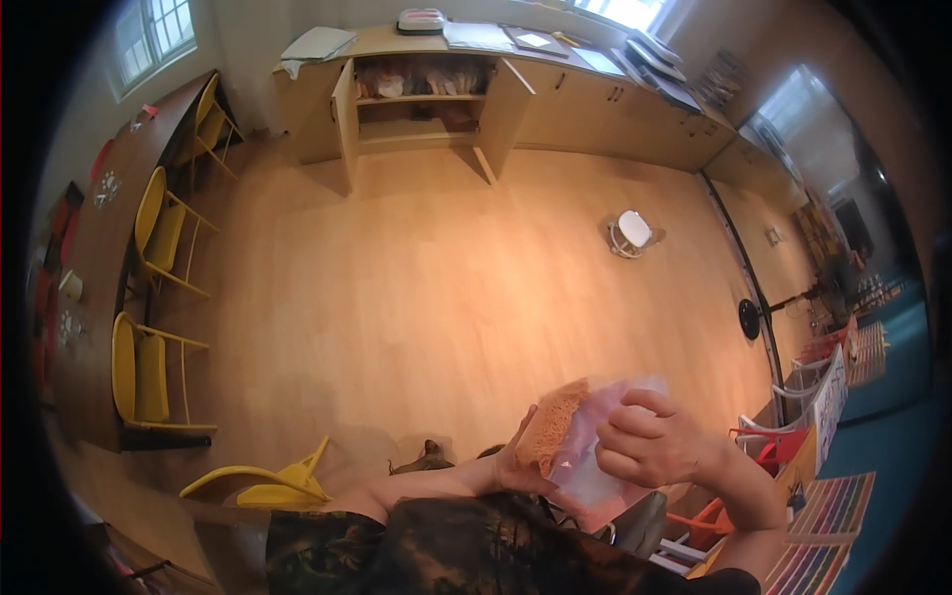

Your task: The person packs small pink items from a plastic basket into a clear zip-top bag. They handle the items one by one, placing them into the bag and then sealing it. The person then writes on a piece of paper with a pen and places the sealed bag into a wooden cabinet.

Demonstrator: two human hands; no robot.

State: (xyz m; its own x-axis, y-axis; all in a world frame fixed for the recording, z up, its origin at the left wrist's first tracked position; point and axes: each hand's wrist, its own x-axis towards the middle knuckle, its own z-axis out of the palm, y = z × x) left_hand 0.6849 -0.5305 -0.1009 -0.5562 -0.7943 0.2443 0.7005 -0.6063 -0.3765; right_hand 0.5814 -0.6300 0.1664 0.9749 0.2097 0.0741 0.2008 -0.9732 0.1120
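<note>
In front of my body I hold a clear plastic bag with a pinkish tint. Beside it, or partly within it, is an orange piece with a rough, crumbly-looking surface; I cannot tell its kind. My left hand is wrapped round the orange piece and the bag from the left and below, its fingers mostly hidden behind them. On the other side, my right hand is closed, fingers curled, over the upper right part of the bag.
Across the wooden floor, a low cabinet stands with two doors swung outward and bagged items on its shelf. Yellow chairs line a dark table at left; another yellow chair is close by. A white stool stands right of centre.
</note>
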